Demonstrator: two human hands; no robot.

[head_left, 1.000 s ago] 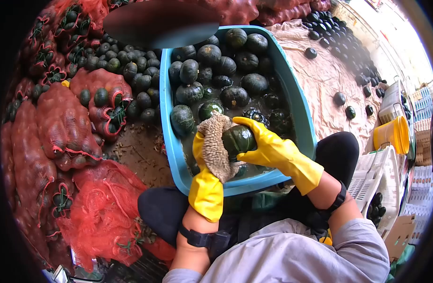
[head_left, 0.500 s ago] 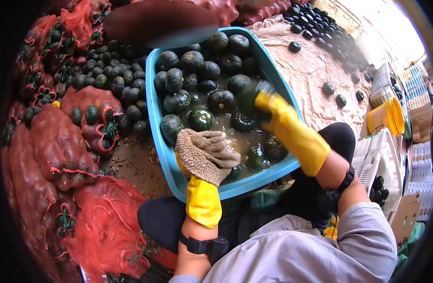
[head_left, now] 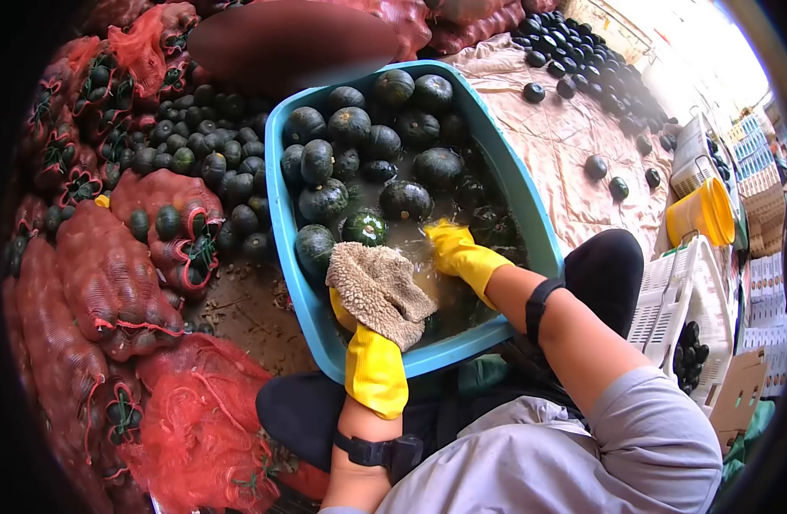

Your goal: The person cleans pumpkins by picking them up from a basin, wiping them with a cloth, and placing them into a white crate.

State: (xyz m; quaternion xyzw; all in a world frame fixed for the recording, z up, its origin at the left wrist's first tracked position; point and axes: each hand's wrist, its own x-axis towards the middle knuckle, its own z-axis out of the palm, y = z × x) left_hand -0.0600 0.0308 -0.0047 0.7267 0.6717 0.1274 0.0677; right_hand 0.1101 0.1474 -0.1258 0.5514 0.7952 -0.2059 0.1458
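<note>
My left hand [head_left: 375, 370], in a yellow rubber glove, is closed on a brown fleecy cloth [head_left: 378, 287] at the near left of the blue tub [head_left: 543, 227]. The cloth hides most of its fingers. My right hand [head_left: 464, 257], also yellow-gloved, dips into the murky water [head_left: 419, 236] right of the cloth. Its fingers look stretched out, partly under the surface, with nothing visible in them. Dark green squashes crowd the tub; one wet squash [head_left: 364, 227] sits just beyond the cloth, another squash [head_left: 405, 200] behind my right fingertips.
Red mesh sacks [head_left: 111, 265] of squashes and a loose squash pile [head_left: 226, 141] lie left. More squashes [head_left: 573, 60] rest on a pale sheet [head_left: 530, 111] at the back right. A yellow bucket [head_left: 697, 214], white crate [head_left: 667, 283] and cardboard box [head_left: 738, 398] stand right.
My right hand has moved left and down into the water, away from a blurred dark green thing at its fingers. My left hand and the cloth have barely shifted.
</note>
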